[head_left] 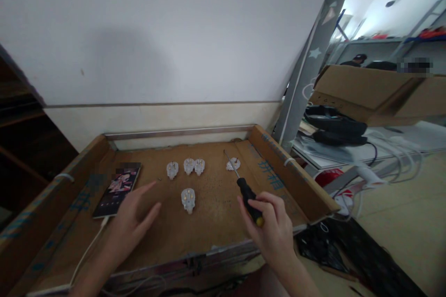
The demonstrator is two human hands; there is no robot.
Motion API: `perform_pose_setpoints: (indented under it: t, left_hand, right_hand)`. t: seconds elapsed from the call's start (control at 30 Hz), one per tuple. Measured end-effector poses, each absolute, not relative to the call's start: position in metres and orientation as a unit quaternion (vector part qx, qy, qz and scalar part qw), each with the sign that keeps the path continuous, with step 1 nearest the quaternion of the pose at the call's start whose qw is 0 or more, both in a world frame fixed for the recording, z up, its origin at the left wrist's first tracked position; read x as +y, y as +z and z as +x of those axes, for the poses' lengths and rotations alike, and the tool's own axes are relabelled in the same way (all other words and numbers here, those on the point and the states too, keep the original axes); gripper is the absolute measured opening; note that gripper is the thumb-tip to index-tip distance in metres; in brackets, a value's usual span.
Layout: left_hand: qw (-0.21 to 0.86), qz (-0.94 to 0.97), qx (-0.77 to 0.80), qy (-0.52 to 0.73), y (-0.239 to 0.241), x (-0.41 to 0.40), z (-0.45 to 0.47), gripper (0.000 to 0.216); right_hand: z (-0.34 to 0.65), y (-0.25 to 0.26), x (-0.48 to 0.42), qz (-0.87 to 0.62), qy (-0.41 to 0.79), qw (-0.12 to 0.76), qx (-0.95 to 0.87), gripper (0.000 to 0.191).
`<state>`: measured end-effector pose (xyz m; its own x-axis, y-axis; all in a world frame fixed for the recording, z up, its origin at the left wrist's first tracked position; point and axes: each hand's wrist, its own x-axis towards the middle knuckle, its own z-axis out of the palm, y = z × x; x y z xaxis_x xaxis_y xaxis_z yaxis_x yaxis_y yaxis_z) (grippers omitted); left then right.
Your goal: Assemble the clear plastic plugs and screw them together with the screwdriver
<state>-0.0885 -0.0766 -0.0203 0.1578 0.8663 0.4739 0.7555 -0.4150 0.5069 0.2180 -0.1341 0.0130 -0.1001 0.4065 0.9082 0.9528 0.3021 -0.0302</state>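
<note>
My right hand (273, 222) is wrapped round the black and yellow handle of a screwdriver (246, 192), whose thin shaft slants up to the left. Behind that shaft lies a clear plastic plug (233, 164) on the cardboard. My left hand (137, 211) hovers with thumb and fingers apart and nothing between them, beside a phone (118, 190). A small dark screw-like piece (159, 178) lies just beyond its fingertips. Between my hands stands a clear plug (188, 200) with brass parts showing. Farther back are a single clear plug (172, 170) and two more plugs (194, 166) side by side.
A cardboard-lined tray (294, 181) with raised sides surrounds the work surface. The phone's white cable (88, 250) runs toward the front left edge. To the right stand a grey post (310, 55), a table with black pouches (334, 125), and an open carton (369, 93). A person (357, 60) is far behind.
</note>
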Motion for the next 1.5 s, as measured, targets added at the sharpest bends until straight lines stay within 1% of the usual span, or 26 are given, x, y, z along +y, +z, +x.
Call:
perform_pose_setpoints:
  t: [0.07,0.13,0.23,0.37,0.47,0.53,0.67,0.73,0.83,1.03,1.2,1.33,1.4,1.5]
  left_hand:
    - [0.092,0.818,0.480,0.303,-0.022,-0.079,-0.069,0.048]
    - [0.108,0.846,0.451,0.265,-0.023,-0.077,-0.054,0.051]
    - [0.124,0.857,0.433,0.251,-0.021,-0.067,-0.041,0.050]
    - [0.140,0.862,0.420,0.246,-0.016,-0.054,-0.031,0.049]
    - [0.153,0.862,0.414,0.247,-0.015,-0.053,-0.026,0.049]
    - [0.160,0.860,0.412,0.255,-0.016,-0.055,-0.025,0.051]
    - [0.160,0.856,0.413,0.268,-0.023,-0.056,-0.027,0.055]
    - [0.155,0.847,0.427,0.276,-0.025,-0.055,-0.029,0.063]
    - [0.149,0.832,0.452,0.287,-0.026,-0.053,-0.029,0.072]
    - [0.170,0.822,0.477,0.260,-0.020,-0.052,-0.022,0.077]
    - [0.161,0.824,0.481,0.250,-0.017,-0.052,-0.019,0.073]
    - [0.139,0.833,0.478,0.244,-0.020,-0.052,-0.017,0.073]
    - [0.125,0.841,0.469,0.241,-0.021,-0.051,-0.016,0.074]
    - [0.063,0.835,0.481,0.259,-0.018,-0.050,-0.027,0.072]
  right_hand:
    - [0.212,-0.016,-0.143,-0.534,-0.274,0.434,-0.672,0.010]
    - [0.208,-0.038,-0.146,-0.571,-0.212,0.400,-0.685,0.005]
    - [0.210,-0.049,-0.137,-0.609,-0.148,0.361,-0.691,0.005]
    - [0.220,-0.030,-0.110,-0.658,-0.081,0.308,-0.682,0.007]
    - [0.214,-0.011,-0.096,-0.677,-0.038,0.288,-0.676,0.011]
    - [0.200,-0.002,-0.090,-0.663,0.004,0.286,-0.692,0.018]
    - [0.162,0.006,-0.079,-0.583,0.114,0.269,-0.758,0.032]
    - [0.146,0.006,-0.072,-0.560,0.158,0.256,-0.772,0.033]
    - [0.130,0.005,-0.061,-0.570,0.192,0.249,-0.759,0.028]
    - [0.123,0.002,-0.051,-0.601,0.211,0.273,-0.720,0.026]
    - [0.135,-0.006,-0.046,-0.593,0.261,0.323,-0.690,0.016]
    - [0.144,-0.014,-0.037,-0.568,0.307,0.362,-0.672,0.019]
    - [0.147,-0.018,-0.030,-0.543,0.339,0.382,-0.666,0.015]
    - [0.149,-0.022,-0.020,-0.506,0.369,0.419,-0.658,0.016]
